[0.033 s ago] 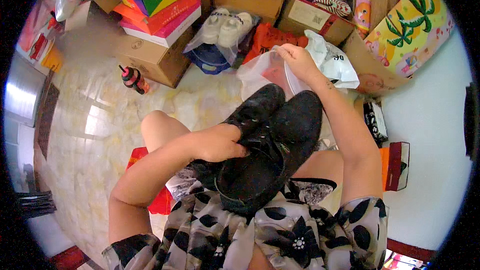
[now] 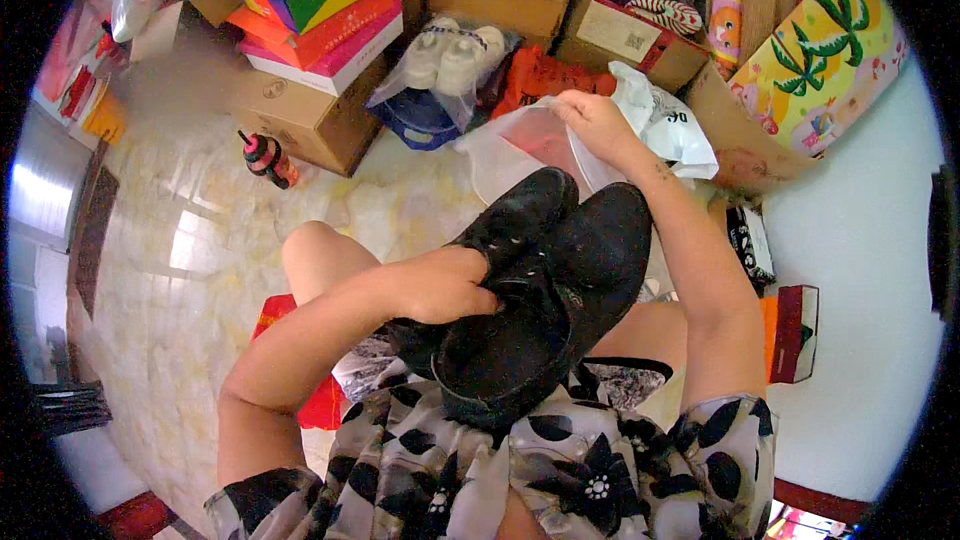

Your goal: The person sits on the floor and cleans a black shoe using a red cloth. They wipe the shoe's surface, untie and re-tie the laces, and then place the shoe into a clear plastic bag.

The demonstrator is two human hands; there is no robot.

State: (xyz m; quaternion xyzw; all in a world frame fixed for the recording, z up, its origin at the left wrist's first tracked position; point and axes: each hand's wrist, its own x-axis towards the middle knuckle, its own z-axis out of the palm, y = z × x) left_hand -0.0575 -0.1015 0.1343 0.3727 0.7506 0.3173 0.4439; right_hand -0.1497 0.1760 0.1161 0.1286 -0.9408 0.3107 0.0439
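Left hand (image 2: 445,285): closed around the pair of black shoes (image 2: 545,275), thumb at one shoe's opening; exact finger placement hidden. Shoes sit side by side above the lap, toes pointing away from the body. Right hand (image 2: 598,125): pinching the upper edge of a translucent plastic bag (image 2: 500,155), which spreads just beyond the toes (red shows through it). Near the right hand: orange-red bag (image 2: 550,80) and white bag (image 2: 668,125), on its far side and right respectively.
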